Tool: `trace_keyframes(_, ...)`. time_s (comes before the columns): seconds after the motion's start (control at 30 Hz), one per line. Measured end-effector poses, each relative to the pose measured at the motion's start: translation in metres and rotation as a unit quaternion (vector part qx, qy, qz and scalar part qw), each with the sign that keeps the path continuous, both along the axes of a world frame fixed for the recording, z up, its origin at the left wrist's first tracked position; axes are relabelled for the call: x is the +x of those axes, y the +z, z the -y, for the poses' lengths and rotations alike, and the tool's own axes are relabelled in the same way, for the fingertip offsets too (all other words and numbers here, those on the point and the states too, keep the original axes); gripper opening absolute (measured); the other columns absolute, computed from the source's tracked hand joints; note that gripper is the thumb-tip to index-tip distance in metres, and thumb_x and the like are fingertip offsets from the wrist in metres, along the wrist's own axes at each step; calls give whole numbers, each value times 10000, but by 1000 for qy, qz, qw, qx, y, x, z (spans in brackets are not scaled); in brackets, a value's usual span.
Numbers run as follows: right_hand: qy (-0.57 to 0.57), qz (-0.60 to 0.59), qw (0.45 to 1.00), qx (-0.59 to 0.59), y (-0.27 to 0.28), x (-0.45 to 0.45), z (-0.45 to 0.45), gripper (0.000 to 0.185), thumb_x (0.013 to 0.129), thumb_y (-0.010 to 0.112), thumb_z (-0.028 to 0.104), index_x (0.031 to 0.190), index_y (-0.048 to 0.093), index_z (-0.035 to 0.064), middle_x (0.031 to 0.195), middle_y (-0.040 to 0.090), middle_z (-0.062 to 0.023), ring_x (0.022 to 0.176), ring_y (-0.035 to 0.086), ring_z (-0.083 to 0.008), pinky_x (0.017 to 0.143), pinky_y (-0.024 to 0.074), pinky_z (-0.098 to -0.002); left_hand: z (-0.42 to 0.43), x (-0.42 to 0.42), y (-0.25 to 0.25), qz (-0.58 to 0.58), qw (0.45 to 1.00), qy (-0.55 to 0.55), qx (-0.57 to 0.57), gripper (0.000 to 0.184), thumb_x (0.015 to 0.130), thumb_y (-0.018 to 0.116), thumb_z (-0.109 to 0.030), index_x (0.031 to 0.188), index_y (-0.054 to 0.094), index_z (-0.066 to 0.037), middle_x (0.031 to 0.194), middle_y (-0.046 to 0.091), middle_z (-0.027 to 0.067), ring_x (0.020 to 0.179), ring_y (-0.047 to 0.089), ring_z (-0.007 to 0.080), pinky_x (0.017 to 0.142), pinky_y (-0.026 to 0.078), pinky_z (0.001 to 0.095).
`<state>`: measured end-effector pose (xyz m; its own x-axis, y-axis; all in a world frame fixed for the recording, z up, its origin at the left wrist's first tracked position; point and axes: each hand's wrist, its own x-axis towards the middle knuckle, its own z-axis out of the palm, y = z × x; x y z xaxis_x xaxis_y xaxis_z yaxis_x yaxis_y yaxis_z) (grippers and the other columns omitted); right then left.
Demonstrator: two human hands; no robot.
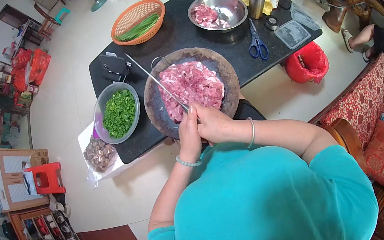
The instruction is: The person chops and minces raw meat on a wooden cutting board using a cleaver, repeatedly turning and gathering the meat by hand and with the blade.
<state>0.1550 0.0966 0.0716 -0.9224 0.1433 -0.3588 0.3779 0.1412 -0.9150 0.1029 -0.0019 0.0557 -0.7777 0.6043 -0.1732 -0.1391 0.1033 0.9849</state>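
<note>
the minced meat (200, 80) sits in a loose, broad heap on the round chopping board (228, 70), pink with pale bits of fat through it. it looks soft, damp and slippery, so i'd expect it to smear and slump rather than lift as one lump; scooping low from the side with something flat, a palm cupped opposite, would suit it better than pinching.

over the left part of the heap slants the knife (157, 81), seen nearly edge-on, tip pointing away and to the left. whether it touches the meat, i can't tell. it is probably stiff with some weight out front, so the handle is the place to hold, fingers clear of the edge. the left hand (188, 133) and the right hand (217, 125) are close together, both wrapped around that handle at the near side of the board; how the fingers overlap underneath is hidden.

the board looks thick and heavy, best taken by opposite rims. it rests on the black table (184, 44). just beside it, on the left, is a bowl (138, 110) of chopped greens (119, 113), light and loose. farther back are an orange basket (132, 15) with long green stalks (141, 27) and a metal bowl (233, 8) holding more meat (206, 16). scissors (258, 48) lie to the right.
</note>
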Motion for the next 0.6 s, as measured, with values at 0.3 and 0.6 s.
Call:
trace_keyframes(0.3, 10, 60, 998, -21, -13, -13, -4, 229, 844, 426, 108, 1047, 436, 3, 599, 587, -143, 408, 569, -218, 347, 443, -362, 2, -13, -46, 235, 972, -32, -13, 603, 918, 350, -604, 824, 563, -48, 513, 551, 95, 337, 489, 217, 308, 366, 286)
trace_keyframes(0.6, -30, 12, 999, -8, -34, -5, -7, 262, 859, 441, 119, 1098, 420, 15, 681, 602, -176, 430, 586, -248, 368, 467, -369, -6, -11, -56, 212, 975, -49, -47, 530, 958, 344, -516, 858, 549, -37, 561, 571, 100, 364, 525, 190, 312, 385, 298)
